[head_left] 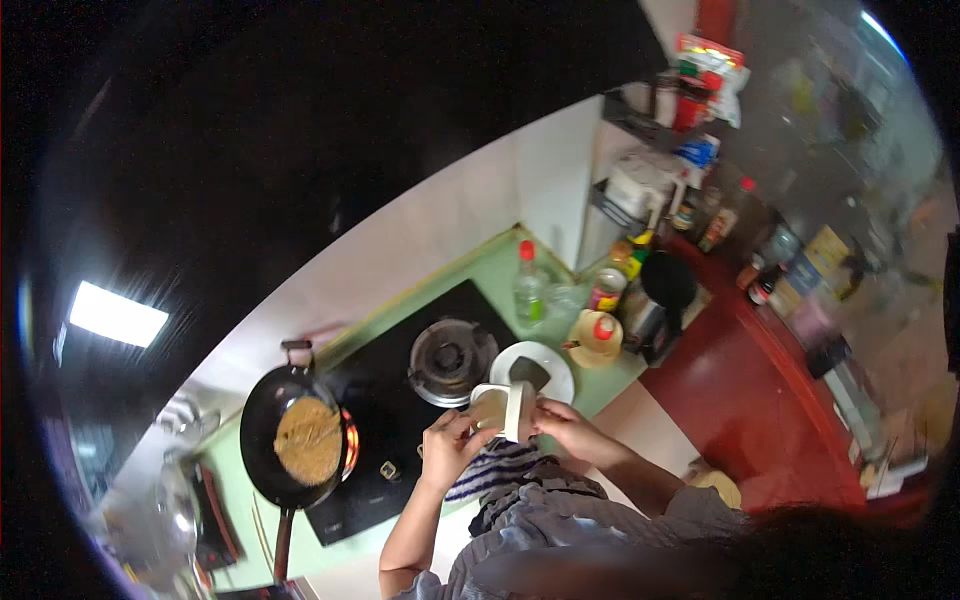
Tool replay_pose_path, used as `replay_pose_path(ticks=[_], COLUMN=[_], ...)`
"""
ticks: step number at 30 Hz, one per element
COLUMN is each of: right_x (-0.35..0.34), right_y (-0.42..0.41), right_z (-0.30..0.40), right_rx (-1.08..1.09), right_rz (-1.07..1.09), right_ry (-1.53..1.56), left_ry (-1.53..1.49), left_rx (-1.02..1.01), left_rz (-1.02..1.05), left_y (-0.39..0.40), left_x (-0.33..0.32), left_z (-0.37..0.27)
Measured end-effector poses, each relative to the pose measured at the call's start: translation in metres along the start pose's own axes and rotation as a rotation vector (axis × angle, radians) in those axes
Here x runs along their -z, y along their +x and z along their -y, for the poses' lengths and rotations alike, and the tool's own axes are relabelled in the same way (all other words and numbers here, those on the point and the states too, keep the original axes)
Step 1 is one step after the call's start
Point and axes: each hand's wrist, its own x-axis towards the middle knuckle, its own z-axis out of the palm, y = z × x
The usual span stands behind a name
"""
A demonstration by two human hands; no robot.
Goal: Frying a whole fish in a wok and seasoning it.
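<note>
In front of my body, both hands are on a small translucent container (490, 407) with a white rim. My left hand (448, 448) grips it from the left, the thumb along its near side. On the right, my right hand (562, 426) holds the part with an upright white band (514, 411), which may be its lid. Blur hides what is inside. Left of my hands, a black wok (259, 442) sits over a glowing flame, with a brown, saucy food (307, 441) in it. Just beyond the container lies a white plate (556, 369) with a dark patch.
The black gas hob (360, 409) has a second, unlit burner (452, 360). The wok's handle (283, 544) points towards me. A red-capped bottle (529, 289) and several other bottles stand at the back right, beside a red counter (739, 390). A range hood (375, 135) overhangs the hob.
</note>
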Motion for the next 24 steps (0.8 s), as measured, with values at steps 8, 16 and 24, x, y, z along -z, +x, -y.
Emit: replay_pose_path(ticks=[8,16,24], right_x=[0.132,0.260,0.342], right_y=[-0.087,-0.060,0.068], right_z=[0.130,0.265,0.333], right_rx=[0.246,0.490,0.479], right_rz=[-0.506,-0.736,-0.776], right_ry=[0.132,0.131,0.088], left_ry=[0.358,0.810,0.864], left_rx=[0.099,0.422,0.421], left_rz=[0.095,0.262,0.175], left_y=[0.002,-0.118,-0.123], left_x=[-0.053,-0.103,-0.108], left_z=[0.038,0.182,0.196])
